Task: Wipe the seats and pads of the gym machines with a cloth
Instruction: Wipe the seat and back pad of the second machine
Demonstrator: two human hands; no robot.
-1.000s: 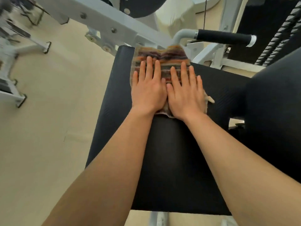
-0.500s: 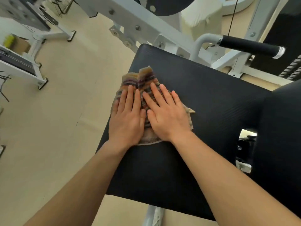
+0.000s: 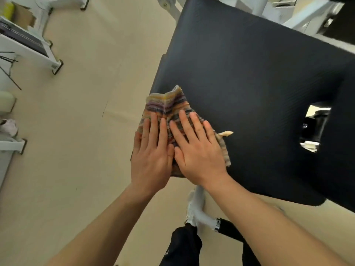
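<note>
A: Cloth?
B: Striped multicolour cloth (image 3: 167, 105), crumpled, with a fold bunched up at the far end and a pale corner poking out to the right.
A: Where?
B: It lay on the seat pad (image 3: 249, 83), near-left corner, right at the left edge.
A: Pad?
B: Black, finely ribbed, flat, rounded corners. A second black pad (image 3: 345, 150) stood just beside it on the right.

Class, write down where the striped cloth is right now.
In the head view, the striped cloth lies at the left edge of the black seat pad, by its near corner, pressed flat under the left hand and right hand.
</note>
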